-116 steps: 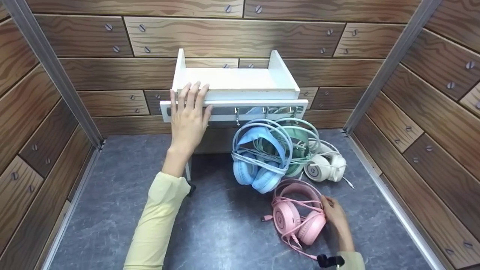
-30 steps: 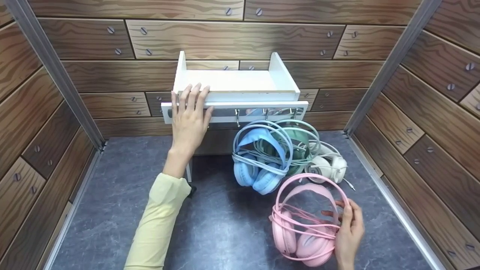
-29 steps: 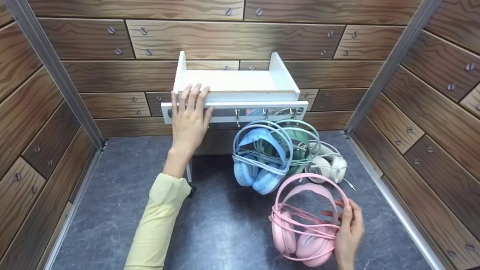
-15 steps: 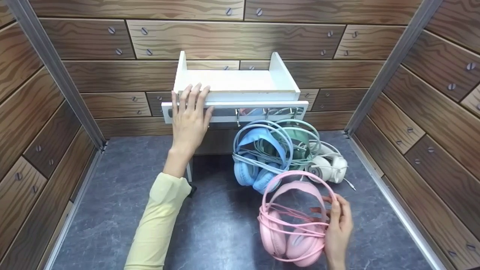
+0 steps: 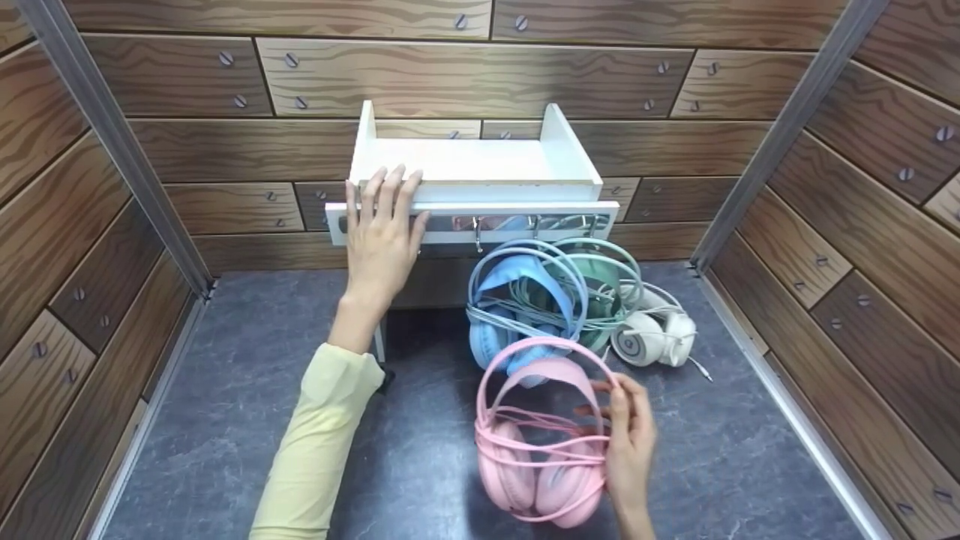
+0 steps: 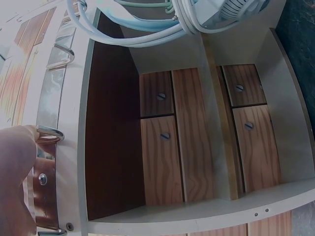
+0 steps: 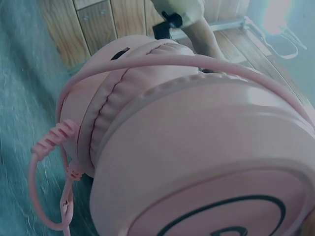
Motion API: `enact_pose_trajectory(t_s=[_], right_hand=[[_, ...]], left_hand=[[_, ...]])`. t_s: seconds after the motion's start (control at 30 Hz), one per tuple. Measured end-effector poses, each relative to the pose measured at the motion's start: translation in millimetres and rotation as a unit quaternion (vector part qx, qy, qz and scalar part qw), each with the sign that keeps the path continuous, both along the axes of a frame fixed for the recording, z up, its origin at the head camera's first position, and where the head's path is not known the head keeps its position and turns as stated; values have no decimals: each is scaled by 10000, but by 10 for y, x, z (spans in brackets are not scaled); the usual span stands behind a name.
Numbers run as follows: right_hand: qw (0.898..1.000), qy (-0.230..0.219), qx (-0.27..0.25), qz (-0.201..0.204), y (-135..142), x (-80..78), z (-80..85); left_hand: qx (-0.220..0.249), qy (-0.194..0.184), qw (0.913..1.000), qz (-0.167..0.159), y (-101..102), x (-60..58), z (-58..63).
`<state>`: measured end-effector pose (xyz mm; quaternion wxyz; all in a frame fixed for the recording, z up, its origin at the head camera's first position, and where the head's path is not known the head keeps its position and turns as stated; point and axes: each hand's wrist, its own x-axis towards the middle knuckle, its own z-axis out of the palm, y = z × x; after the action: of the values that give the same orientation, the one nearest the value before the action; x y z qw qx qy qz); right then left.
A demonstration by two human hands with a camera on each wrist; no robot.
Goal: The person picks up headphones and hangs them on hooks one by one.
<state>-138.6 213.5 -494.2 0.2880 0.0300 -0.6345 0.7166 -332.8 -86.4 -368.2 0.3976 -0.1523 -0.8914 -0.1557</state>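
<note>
In the head view, my left hand (image 5: 382,247) rests on the front rail at the left end of a white rack (image 5: 465,159), fingers stretched over its top edge. My right hand (image 5: 631,442) grips the right side of the headband of pink headphones (image 5: 570,491), which stand upright with their cable wound around the ear cups. Their ear cup (image 7: 197,132) fills much of the right wrist view. Blue headphones (image 5: 489,343) and green headphones (image 5: 600,274) hang from the rack's right-hand hooks. The pink headband overlaps the blue ear cups in the head view. A bare metal hook (image 5: 478,238) sits left of the blue pair.
White headphones (image 5: 637,339) are at the right behind the green pair, their plug trailing on the dark grey floor surface (image 5: 750,465). Wood-patterned walls (image 5: 472,75) enclose the back and sides. Beneath the rack, the left wrist view shows white side panels (image 6: 295,98).
My right hand has picked up the pink headphones from the surface, turned them upright and carried them left, in front of the blue pair. My left hand has stayed on the rail.
</note>
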Motion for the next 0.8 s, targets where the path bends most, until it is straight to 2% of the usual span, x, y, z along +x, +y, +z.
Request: enact_pose_trajectory(t_s=[0.3,0.67,0.8], right_hand=[[9996,58,110,238,-241,-137,70],[9991,276,171,286,-376,-262,97],[9985,374,42,398,-423,-326,133]], left_hand=[[-79,-8,10000,57,3,3,-2],[-70,13,10000,45,-2,6,-3],[-59,55,10000,31,1,5,1]])
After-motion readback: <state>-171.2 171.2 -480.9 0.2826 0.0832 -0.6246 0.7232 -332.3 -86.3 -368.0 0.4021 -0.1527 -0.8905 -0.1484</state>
